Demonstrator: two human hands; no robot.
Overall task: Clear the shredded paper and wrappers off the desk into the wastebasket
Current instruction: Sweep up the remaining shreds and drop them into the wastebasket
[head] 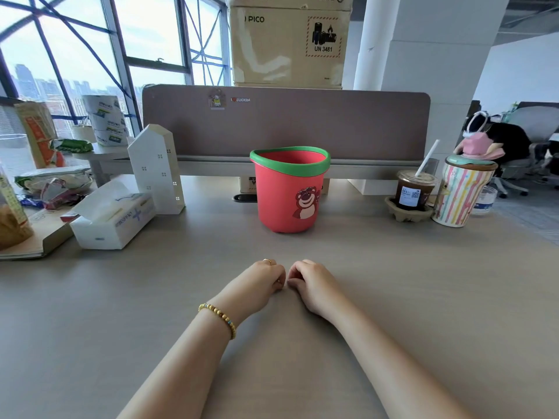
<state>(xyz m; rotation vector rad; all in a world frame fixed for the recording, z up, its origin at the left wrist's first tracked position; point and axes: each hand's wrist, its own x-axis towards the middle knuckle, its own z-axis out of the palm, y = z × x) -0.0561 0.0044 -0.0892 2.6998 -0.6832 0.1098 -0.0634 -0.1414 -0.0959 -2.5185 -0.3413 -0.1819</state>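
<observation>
A red wastebasket [284, 192] with a green rim and a bear picture stands upright at the middle back of the grey desk [393, 282]. Its inside is hidden from this angle. My left hand [261, 282], with a ring and a beaded bracelet, rests on the desk in front of the basket, fingers curled shut. My right hand [311, 285] lies beside it, knuckles almost touching, fingers also curled, nothing visible in either. No shredded paper shows on the desk near my hands. Crumpled wrappers [56, 189] lie far left.
A white tissue box [118, 219] and a white house-shaped holder [157, 170] stand left of the basket. An iced coffee cup [414, 189] in a cardboard holder and a striped tumbler [459, 192] stand at the right. A brown partition [287, 125] closes the back.
</observation>
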